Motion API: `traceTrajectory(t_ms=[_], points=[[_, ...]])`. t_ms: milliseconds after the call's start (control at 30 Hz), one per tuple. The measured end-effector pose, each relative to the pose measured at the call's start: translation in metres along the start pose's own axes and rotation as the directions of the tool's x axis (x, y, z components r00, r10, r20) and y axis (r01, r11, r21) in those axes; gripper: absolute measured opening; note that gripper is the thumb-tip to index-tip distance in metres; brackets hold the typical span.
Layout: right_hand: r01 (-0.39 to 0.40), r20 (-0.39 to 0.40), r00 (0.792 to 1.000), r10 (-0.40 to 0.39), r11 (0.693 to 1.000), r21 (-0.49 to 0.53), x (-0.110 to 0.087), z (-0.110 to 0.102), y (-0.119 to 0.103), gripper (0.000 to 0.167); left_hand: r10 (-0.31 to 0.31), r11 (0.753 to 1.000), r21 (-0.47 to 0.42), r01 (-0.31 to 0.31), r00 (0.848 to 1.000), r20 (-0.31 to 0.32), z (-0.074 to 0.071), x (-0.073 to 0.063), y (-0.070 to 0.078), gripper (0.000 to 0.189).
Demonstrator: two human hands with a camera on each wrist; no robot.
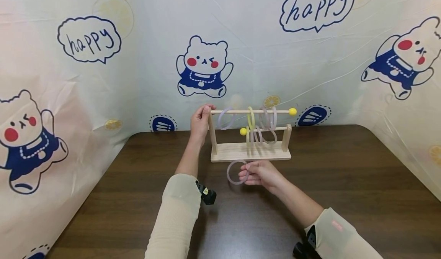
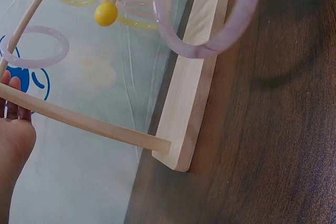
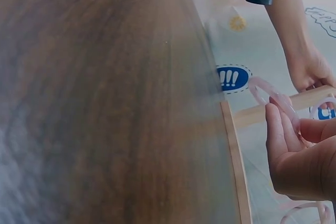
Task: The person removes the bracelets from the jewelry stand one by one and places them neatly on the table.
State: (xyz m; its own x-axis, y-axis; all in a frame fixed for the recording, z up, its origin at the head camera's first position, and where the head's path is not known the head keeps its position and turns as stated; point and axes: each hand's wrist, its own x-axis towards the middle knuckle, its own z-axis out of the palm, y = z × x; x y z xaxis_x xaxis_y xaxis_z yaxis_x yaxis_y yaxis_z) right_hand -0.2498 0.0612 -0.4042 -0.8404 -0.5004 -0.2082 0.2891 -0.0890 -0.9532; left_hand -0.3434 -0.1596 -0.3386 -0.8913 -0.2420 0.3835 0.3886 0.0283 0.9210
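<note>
A wooden bangle rack [image 1: 227,152] stands on the table, with two rods at different heights. My left hand [image 1: 200,124] holds the top of its left post, thumb near the rod's end and fingers partly hidden behind. In front of the base, my right hand [image 1: 264,175] pinches a pale purple bangle [image 1: 228,173] between thumb and fingers, apart from the rack. The left wrist view shows this bangle [image 2: 198,51] large and near the base. A lilac bangle [image 1: 219,122] hangs at the upper rod's left; yellow bangles [image 1: 251,117] and several pale ones hang farther right on both rods.
Yellow balls cap the upper rod's right end [image 1: 292,112] and the lower rod's left end [image 1: 243,131]. The dark wooden table [image 1: 138,213] reaches a printed cloth backdrop [image 1: 255,67] close behind the rack. Each wrist wears a small black camera [image 1: 207,196].
</note>
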Motion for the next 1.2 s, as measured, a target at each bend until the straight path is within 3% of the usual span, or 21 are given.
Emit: traceTrajectory(t_ms=[233,567,700,800,933,1200], points=[[-0.027,0.016,1.000,0.027,0.999,-0.031,-0.002,0.001,0.004,0.031,0.015,1.000,0.005,-0.015,1.000,-0.007,0.001,-0.002,0.002,0.037],[-0.045,0.016,0.999,0.046,0.996,-0.080,-0.002,0.000,0.007,0.030,-0.018,1.000,-0.026,0.018,1.000,0.011,0.000,-0.002,0.004,0.036],[-0.044,0.019,0.999,0.046,0.995,-0.090,-0.001,0.000,0.008,0.030,-0.018,1.000,-0.007,0.018,1.000,0.021,0.002,-0.010,0.019,0.034],[-0.049,0.020,0.999,0.051,0.994,-0.097,0.000,0.000,0.009,0.030,-0.004,1.000,-0.004,0.004,1.000,0.011,0.002,-0.010,0.017,0.035],[-0.056,0.021,0.998,0.058,0.993,-0.100,0.000,0.000,0.010,0.028,0.020,1.000,-0.019,-0.020,1.000,-0.007,0.001,-0.001,0.001,0.037],[-0.058,0.031,0.998,0.063,0.991,-0.121,0.001,-0.001,0.012,0.029,0.008,1.000,-0.017,-0.008,1.000,-0.006,0.001,0.000,0.000,0.037]])
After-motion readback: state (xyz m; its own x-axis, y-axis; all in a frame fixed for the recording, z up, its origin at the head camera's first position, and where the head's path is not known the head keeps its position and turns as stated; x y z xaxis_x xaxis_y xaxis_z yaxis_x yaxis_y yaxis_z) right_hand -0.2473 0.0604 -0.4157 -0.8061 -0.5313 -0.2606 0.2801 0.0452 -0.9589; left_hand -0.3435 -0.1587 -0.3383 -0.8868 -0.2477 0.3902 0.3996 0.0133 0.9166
